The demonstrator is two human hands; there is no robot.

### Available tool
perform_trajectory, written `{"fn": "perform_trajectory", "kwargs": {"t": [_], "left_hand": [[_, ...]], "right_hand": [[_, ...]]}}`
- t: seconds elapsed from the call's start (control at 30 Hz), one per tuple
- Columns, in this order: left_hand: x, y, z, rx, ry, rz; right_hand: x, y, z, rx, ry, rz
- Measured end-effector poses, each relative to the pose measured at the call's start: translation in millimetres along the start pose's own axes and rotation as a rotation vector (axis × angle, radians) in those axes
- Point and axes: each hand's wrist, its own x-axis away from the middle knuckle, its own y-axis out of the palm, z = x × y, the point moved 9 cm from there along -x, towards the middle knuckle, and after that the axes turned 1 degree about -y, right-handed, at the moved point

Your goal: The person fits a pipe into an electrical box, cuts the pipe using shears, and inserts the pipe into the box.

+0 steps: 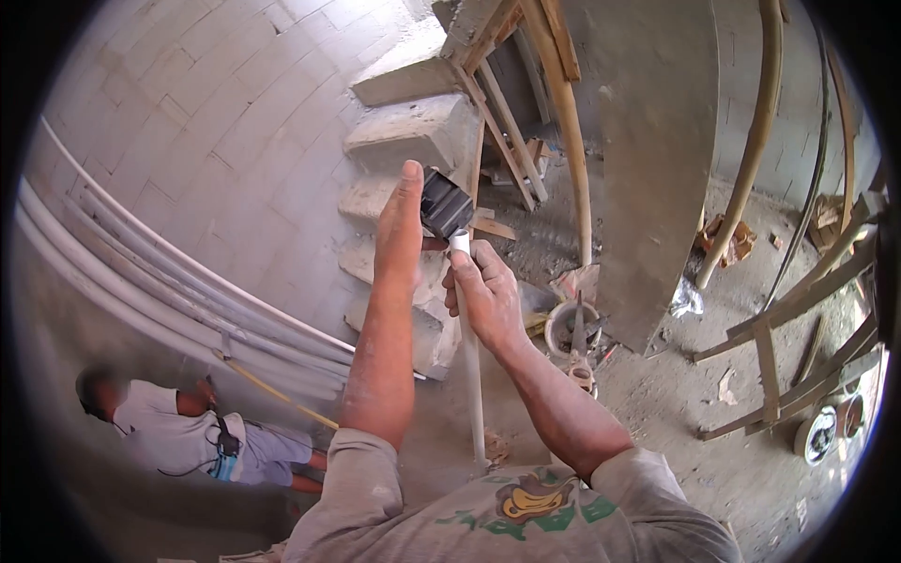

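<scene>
Black box: the small black box (445,203) is hanging in mid-air ahead of the person's chest, between the two hands, its lower corner sitting right at the pipe's mouth; whether they are joining I cannot tell.
White pipe: the white pipe (472,375) is running from that corner down toward the person's shirt (422,525), its open end pointing up.
Left grip: the left hand (402,211) is holding the box, palm lying along its side and fingers stretching straight up; how the digits underneath are closing I cannot tell.
Right grip: the right hand (490,291) is wrapping narrowly around the pipe just below its mouth, thumb pressing along it.
Bucket: beyond the right forearm, a bucket (549,332) is standing on the floor (657,413), a handsaw (582,377) lying across its rim.
Stairs: rough concrete steps (408,131) are climbing behind the box, wooden posts (572,159) standing beside them.
Left wall: long pale pipes (188,300) are running along the wall.
Co-worker: another person (258,455) in a pale shirt and shorts is standing near those pipes.
Right side: a wooden frame (768,366) is slanting near the floor's right edge, with another bucket (815,436) sitting by it.
</scene>
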Motion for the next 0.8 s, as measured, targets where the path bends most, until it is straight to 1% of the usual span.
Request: {"fn": "perform_trajectory", "kwargs": {"t": [0.07, 0.17, 0.27, 0.37, 0.47, 0.57, 0.67, 0.8], "left_hand": [[-4.1, -8.1, 4.0, -0.134, 0.051, -0.035], [-11.2, -15.5, 11.7, -0.31, 0.208, -0.004], [-9.4, -19.7, 19.5, -0.461, 0.224, 0.023], [-2.6, -19.0, 30.9, -0.481, 0.233, -0.014], [0.8, -18.5, 50.2, -0.508, 0.387, -0.034], [3.2, -19.7, 62.8, -0.675, 0.399, -0.025], [3.6, -23.6, 72.0, -0.849, 0.368, -0.075], [4.7, -25.5, 81.7, -0.944, 0.365, -0.157]], "right_hand": [[0.2, 2.5, -3.2, 0.006, 0.011, -0.01], [0.5, 6.0, -6.6, 0.003, 0.016, -0.03], [0.4, 9.0, -7.5, 0.032, 0.013, -0.037], [-0.1, 10.2, -11.6, 0.108, -0.012, -0.027], [-0.5, 14.9, -17.2, 0.13, -0.041, -0.037], [-1.1, 23.3, -14.8, 0.12, -0.066, -0.054], [-1.4, 29.0, -13.7, 0.126, -0.067, -0.067], [4.2, 38.5, -16.7, 0.088, -0.079, -0.103]]}}
